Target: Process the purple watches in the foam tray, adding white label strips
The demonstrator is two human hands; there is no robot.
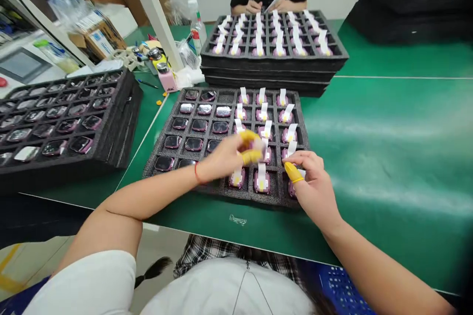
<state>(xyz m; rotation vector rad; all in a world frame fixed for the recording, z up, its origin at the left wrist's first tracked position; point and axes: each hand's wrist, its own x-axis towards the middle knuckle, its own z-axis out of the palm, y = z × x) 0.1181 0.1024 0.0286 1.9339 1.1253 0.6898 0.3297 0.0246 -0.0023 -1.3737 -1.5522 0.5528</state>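
A black foam tray [244,196] lies before me. Its left columns hold purple-rimmed smartwatch bodies with dark screens up, and its right columns hold ones turned back up with white paper tabs [262,171]. My left hand [229,157], in yellow finger cots, is closed above the middle of the tray. Between its fingers is a blurred purple-and-white smartwatch body [257,145]. My right hand [312,177] is at the tray's right edge, fingers curled together beside the rightmost column. A yellow cot covers its thumb; whatever is in its pinch is hidden.
Behind my tray stands a stack of foam trays [266,71] with tabbed watches. Another tray stack [111,142] is at left, more trays [410,15] at far right. A pink bottle [167,78] and clear bottle [197,29] stand near a white post. A person sits opposite holding paper.
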